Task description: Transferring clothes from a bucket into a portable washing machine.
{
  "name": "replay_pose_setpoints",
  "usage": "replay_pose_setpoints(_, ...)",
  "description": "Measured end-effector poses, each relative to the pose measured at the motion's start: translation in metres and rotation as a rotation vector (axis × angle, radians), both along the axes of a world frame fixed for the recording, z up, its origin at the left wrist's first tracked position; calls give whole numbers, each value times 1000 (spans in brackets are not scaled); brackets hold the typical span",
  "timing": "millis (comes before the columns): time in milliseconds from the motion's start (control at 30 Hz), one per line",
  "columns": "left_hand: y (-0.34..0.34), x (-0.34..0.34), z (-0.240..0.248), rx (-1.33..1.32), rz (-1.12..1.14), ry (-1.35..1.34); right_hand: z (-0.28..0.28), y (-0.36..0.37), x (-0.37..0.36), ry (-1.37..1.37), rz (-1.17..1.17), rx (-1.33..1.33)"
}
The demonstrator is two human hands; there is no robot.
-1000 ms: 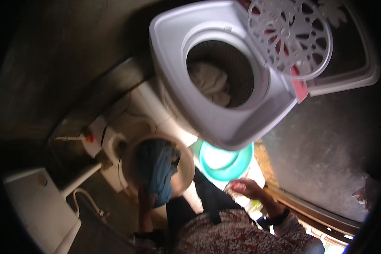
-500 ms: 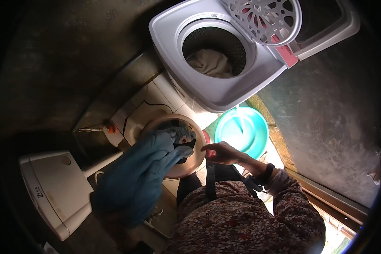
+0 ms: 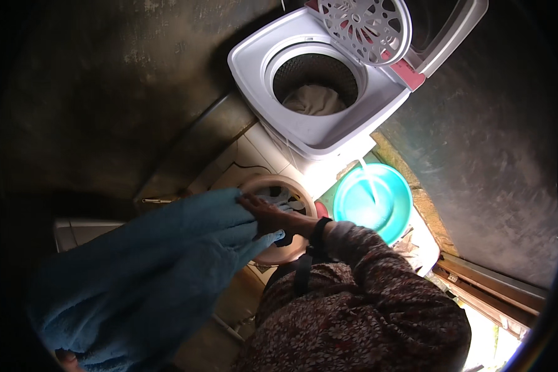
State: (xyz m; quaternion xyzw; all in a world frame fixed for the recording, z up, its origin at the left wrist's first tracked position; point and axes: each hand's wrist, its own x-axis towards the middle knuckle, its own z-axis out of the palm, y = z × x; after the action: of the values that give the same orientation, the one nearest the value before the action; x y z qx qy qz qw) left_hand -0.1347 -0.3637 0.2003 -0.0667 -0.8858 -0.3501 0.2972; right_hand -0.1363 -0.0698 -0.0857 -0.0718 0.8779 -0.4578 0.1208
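Observation:
A large blue cloth, soft like a towel or garment, is stretched out across the left side. My right hand grips its edge near the peach basin. At the lower left rim only a bit of my left hand shows, holding the cloth's other end; most of that hand is hidden. Light and dark clothes lie in the basin under my right hand. A corner of the blue cloth hangs over the basin's rim.
The washing machine stands ahead with its lids up and a pale cloth in its drum. A turquoise basin sits right of the peach one. The white toilet tank at left is mostly covered by the blue cloth.
My right hand has moved left from beside the basin and taken hold of the blue cloth. The cloth has been drawn out wider toward the lower left.

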Motion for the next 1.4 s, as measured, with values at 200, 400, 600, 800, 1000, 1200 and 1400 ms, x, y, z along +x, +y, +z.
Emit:
replay_pose_setpoints(200,-12,-12,28,-219,43,272,14,-33,-18,-241,271,-73)
replay_pose_setpoints(400,-32,-16,57,-417,146,538,69,-3,-11,-70,73,-19)
replay_pose_setpoints(600,-26,1,96,-544,169,637,133,-2,-16,134,-187,-436)
replay_pose_setpoints(800,-52,-27,48,22,-257,408,207,-4,-21,287,-83,-758)
replay_pose_setpoints(1000,-22,-26,40,961,-366,21,329,10,-17,293,-226,-873)
replay_pose_setpoints(1200,-97,-51,60,895,-395,228,451,39,-36,330,-327,-819)
replay_pose_setpoints(1400,-49,-57,111,-173,-99,687,534,69,-50,618,-242,-766)
